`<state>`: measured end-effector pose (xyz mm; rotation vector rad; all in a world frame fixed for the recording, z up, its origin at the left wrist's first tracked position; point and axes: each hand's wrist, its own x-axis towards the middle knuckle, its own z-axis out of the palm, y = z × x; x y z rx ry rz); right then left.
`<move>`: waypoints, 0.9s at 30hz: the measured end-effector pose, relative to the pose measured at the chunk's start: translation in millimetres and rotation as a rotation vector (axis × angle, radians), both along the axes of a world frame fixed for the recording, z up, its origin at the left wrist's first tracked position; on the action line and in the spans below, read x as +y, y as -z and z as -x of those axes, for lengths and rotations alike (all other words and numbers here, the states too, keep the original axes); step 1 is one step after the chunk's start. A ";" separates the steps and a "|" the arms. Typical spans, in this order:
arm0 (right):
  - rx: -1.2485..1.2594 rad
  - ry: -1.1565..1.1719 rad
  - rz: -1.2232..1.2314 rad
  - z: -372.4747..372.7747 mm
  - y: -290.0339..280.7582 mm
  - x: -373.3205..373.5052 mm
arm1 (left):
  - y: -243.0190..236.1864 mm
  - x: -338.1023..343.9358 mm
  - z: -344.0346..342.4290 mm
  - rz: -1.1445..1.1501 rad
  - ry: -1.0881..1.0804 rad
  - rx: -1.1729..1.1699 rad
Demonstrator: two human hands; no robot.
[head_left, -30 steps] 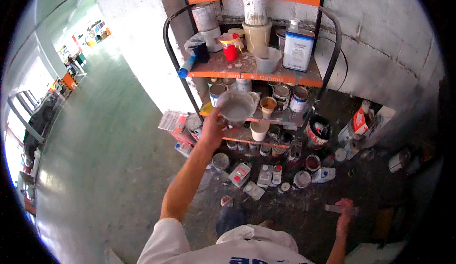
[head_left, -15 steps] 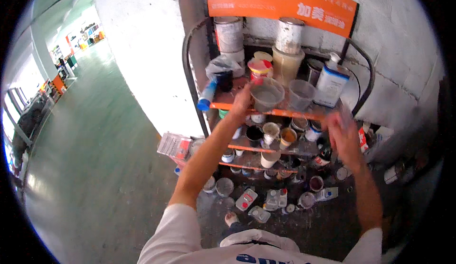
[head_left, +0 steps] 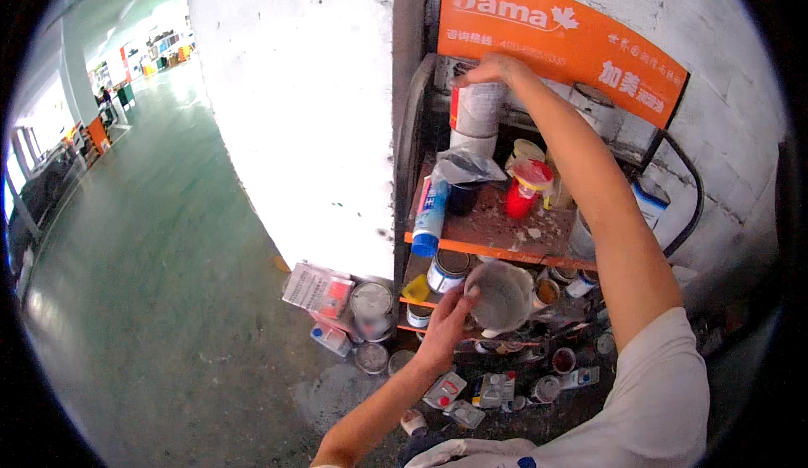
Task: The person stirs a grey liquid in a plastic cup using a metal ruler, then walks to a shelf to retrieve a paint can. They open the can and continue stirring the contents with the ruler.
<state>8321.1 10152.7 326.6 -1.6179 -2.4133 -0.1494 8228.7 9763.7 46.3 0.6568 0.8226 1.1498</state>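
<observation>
Well, left hand: my left hand (head_left: 449, 331) is closed on a translucent cup (head_left: 505, 300), thumb at its rim and fingers bent along the outside.
Cup: I have it in front of the lower shelves, below the orange edge of the upper shelf (head_left: 488, 232), its open mouth facing up toward me.
Right hand: my right hand (head_left: 494, 68) reaches high over the upper shelf, fingers bent down over the top of a grey-white can (head_left: 480, 114) (whether they grip it, I can't tell).
Can: it stands on a white tub (head_left: 473, 143) toward the shelf's left end.
Near the can: plastic film (head_left: 471, 167) covers a dark cup (head_left: 461, 200); a tube (head_left: 431, 207) leans beside it, blue cap past the shelf edge; a red cup (head_left: 522, 205) stands to the right.
Floor: a red-and-white box (head_left: 318, 288) sits left of the shelves.
</observation>
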 end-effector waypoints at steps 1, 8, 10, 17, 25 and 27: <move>0.008 0.032 0.032 27.3 1.3 -15.1 | 0.5 -2.4 15.7 0.023 -0.037 0.006; 0.400 -0.045 0.181 -39.0 -37.5 -46.4 | -13.4 13.2 13.8 0.005 -0.036 -0.038; 0.527 -0.110 0.094 -62.5 -61.6 -88.0 | -19.5 32.3 10.4 -0.040 -0.024 -0.008; 0.586 -0.519 0.094 -182.1 -111.2 -204.2 | -31.6 119.6 -1.6 -0.146 0.016 0.154; 0.443 -0.420 0.113 -286.8 -73.5 -313.6 | -39.4 158.3 -23.6 -0.094 0.007 0.291; 0.468 -0.382 0.104 -299.8 -59.0 -331.4 | -15.6 176.7 -26.7 -0.259 -0.128 0.492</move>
